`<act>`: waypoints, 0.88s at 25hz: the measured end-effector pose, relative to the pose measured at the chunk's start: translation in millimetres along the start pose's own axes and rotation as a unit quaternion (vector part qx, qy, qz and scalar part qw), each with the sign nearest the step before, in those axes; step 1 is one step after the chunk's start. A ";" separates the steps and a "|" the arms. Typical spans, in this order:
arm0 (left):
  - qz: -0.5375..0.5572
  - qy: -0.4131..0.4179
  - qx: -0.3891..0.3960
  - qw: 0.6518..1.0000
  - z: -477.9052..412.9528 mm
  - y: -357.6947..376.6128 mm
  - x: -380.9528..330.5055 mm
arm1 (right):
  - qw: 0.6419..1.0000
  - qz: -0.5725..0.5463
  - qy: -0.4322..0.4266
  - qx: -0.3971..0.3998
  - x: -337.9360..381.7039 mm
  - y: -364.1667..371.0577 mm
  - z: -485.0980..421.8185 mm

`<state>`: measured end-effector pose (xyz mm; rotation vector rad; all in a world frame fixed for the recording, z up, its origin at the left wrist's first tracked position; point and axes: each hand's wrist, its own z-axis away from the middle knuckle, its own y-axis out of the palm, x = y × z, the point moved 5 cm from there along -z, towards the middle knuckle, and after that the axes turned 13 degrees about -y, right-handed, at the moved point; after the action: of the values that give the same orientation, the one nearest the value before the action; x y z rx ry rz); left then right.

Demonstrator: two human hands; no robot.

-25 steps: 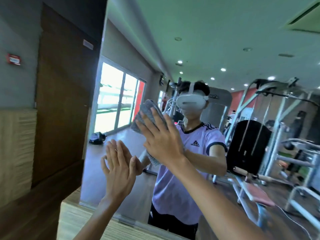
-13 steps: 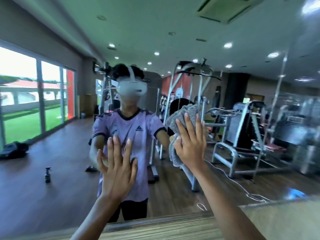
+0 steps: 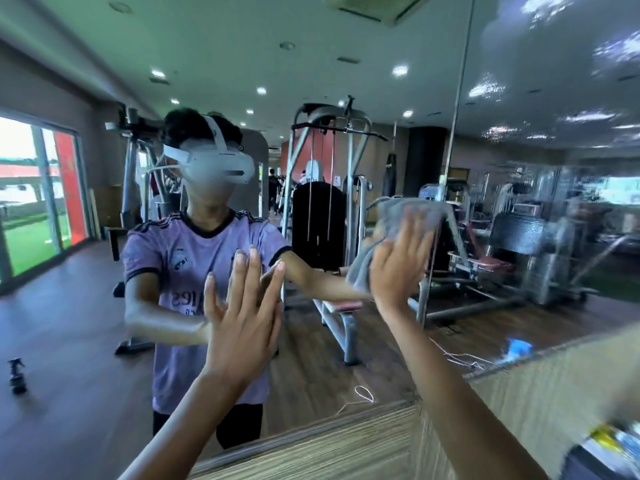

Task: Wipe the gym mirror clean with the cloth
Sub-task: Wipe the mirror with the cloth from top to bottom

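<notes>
A person pressed the grey cloth (image 3: 360, 271) flat to the gym mirror (image 3: 519, 98) under what looked, through blur, like straightened fingers (image 3: 408, 237) of the right hand (image 3: 398, 275), to wipe it, while the empty left hand (image 3: 242, 327), fingers spread, braced on the glass.

The cloth (image 3: 394, 211) at 3 o'clock is looking grey. The shirt (image 3: 194, 258) at 9 o'clock is showing purple with black shoulder stripes. The surface (image 3: 311, 455) at 6 o'clock is showing thin tan stripes.
</notes>
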<state>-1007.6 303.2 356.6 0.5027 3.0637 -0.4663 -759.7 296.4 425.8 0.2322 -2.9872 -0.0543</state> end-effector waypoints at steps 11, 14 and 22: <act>0.002 0.023 -0.009 1.000 19.7 10.1 -18.6 | 0.991 0.006 -0.123 0.060 -71.1 -13.2 83.8; -0.020 0.054 0.012 0.998 56.7 16.4 -4.7 | 0.996 0.002 -0.010 0.090 -99.9 -21.5 134.5; -0.033 -0.045 0.049 0.997 102.1 -3.6 85.5 | 0.996 -0.058 0.069 0.024 15.4 0.1 139.8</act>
<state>-1094.5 297.0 255.9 0.3735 2.9893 -0.6267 -795.2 297.6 289.7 0.3971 -2.8372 0.0206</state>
